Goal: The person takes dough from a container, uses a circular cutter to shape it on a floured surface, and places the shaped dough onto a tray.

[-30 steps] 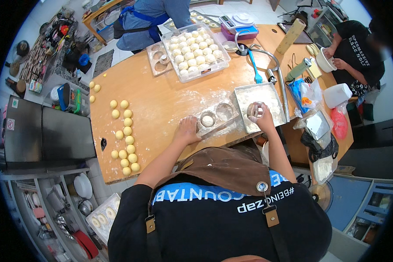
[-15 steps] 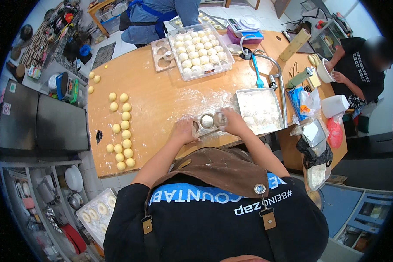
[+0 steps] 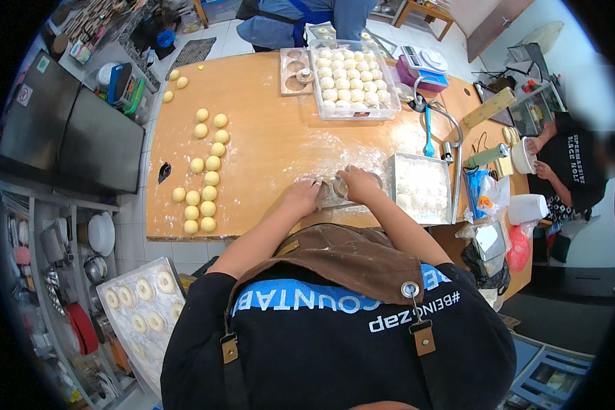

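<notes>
A floury board with round hollows (image 3: 331, 198) lies near the table's front edge, between my two hands. My left hand (image 3: 305, 196) grips its left end, fingers bent against the edge. My right hand (image 3: 361, 184) is closed over the board's middle, fingertips curled down at a round hollow; what they press on or hold is hidden. To the right of that hand stands a square metal tray (image 3: 422, 195) of flour-dusted dough pieces. Several smooth yellow dough balls (image 3: 212, 178) sit in loose rows on the left of the table.
A clear plastic box (image 3: 354, 82) of dough balls stands at the back, beside another wooden mould board (image 3: 295, 80). A blue brush (image 3: 428, 133), a scale (image 3: 424, 60) and a green rolling pin (image 3: 488, 156) lie rightward. Ring-shaped dough fills a tray (image 3: 133, 304) lower left. A co-worker (image 3: 567, 164) holds a white bowl (image 3: 524, 156).
My right hand has moved left from the board's right end onto its middle, covering the dough-filled hollow seen before. My left hand stays at the left end. The whole view has shifted.
</notes>
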